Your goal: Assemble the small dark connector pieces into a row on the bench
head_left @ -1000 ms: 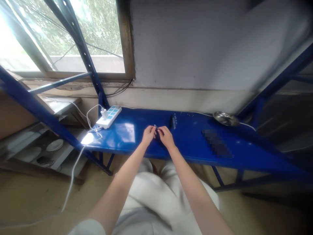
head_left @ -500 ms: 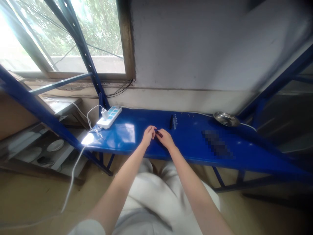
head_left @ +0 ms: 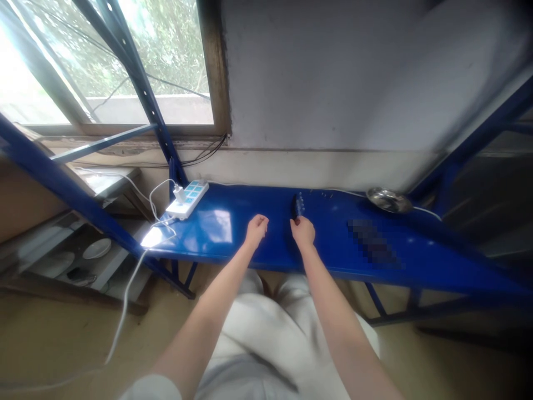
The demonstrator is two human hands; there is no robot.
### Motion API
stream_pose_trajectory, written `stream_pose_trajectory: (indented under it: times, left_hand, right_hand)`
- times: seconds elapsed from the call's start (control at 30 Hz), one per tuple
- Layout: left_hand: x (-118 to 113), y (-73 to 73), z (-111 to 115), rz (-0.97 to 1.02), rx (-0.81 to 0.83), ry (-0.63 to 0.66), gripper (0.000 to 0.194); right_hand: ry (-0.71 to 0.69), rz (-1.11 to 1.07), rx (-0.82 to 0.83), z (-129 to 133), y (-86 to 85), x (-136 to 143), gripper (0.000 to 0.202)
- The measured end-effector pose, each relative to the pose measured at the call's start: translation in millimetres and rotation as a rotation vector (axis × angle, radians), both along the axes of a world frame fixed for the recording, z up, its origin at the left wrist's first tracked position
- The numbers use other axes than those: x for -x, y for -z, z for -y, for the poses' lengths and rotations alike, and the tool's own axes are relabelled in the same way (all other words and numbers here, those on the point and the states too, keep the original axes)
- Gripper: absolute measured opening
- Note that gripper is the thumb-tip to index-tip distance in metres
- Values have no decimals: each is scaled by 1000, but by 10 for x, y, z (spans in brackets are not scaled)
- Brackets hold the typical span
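Note:
My right hand (head_left: 303, 231) reaches to the near end of a row of small dark pieces (head_left: 294, 206). Its fingers are pinched, with a small dark piece partly showing at the tips; what kind it is cannot be made out. Alongside the dark row stands a row of small clear pieces (head_left: 300, 204). To the left, my left hand (head_left: 257, 229) hovers over the blue table (head_left: 275, 200) with its fingers curled together. Anything inside those fingers is hidden or too small to see.
A white power strip (head_left: 189, 200) with a plug and cable lies at the table's left end. Tiny bits (head_left: 327, 194) are scattered at the back. A shiny metal dish (head_left: 388, 200) stands back right, with a blurred-out dark object (head_left: 375, 244) in front of it. Blue posts frame both ends.
My hands were together over the middle of the table and are now apart. The right one has moved right with the small dark piece to the dark row; the left stays nearly in place.

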State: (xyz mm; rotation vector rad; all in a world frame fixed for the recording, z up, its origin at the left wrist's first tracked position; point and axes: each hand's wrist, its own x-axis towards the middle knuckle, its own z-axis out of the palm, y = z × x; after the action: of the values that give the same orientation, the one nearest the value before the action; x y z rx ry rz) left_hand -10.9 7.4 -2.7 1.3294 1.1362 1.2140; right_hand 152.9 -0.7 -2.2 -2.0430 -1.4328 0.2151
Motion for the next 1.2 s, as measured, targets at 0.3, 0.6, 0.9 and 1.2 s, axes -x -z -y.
stream_pose_trajectory:
  times: [0.3,0.6,0.9,1.2]
  left_hand:
    - [4,5,-6,-22,-8,0,13]
    - [7,-25,11,-48,-1,5,12]
    - [6,-51,33,-54,7,3,12]
    - [5,-45,32,-92,-7,22,13]
  right_hand:
    - [-76,19,197,-57,-135,-69,24]
    - [-42,-15,266,-70,-196,-300,23]
    - [30,65,137,13,-58,-238,32]
    - [54,57,86,39,22,-218,39]
